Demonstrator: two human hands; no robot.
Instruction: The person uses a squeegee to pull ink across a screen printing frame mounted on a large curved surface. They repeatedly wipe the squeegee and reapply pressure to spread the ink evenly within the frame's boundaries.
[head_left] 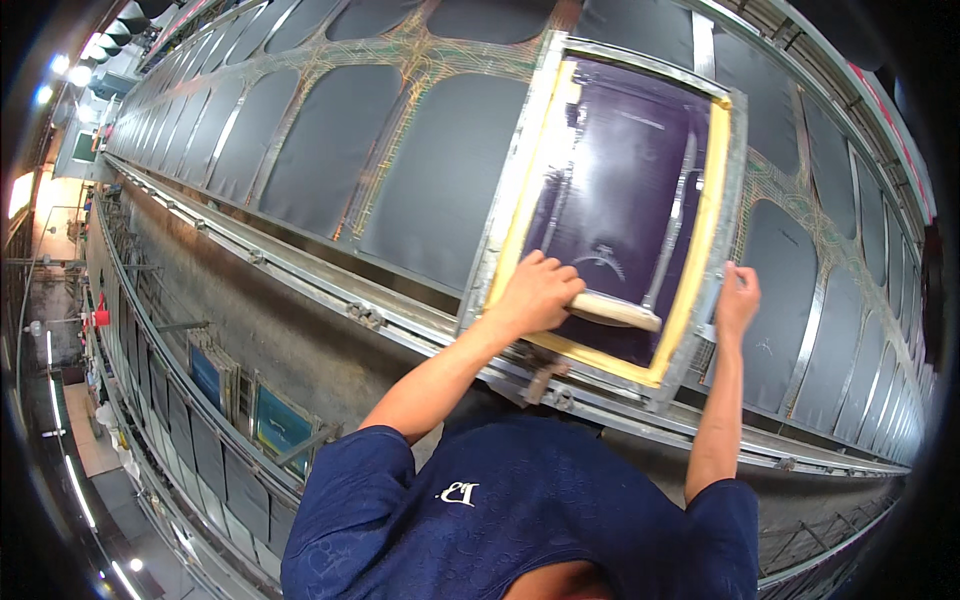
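Note:
A screen printing frame with a metal rim, yellow tape inside its edges and dark purple mesh lies over the long table in front of me. My left hand is closed round one end of a squeegee with a pale wooden handle, lying across the near part of the mesh. Beside the frame's right edge, my right hand has its fingers curled in. Whether it grips the rim or something small there cannot be made out.
Dark panels with rounded corners cover the long table, coloured streaks between them. A metal rail runs along its near edge. Below left, several framed screens stand in a rack. Another rail with hanging dark sheets curves past.

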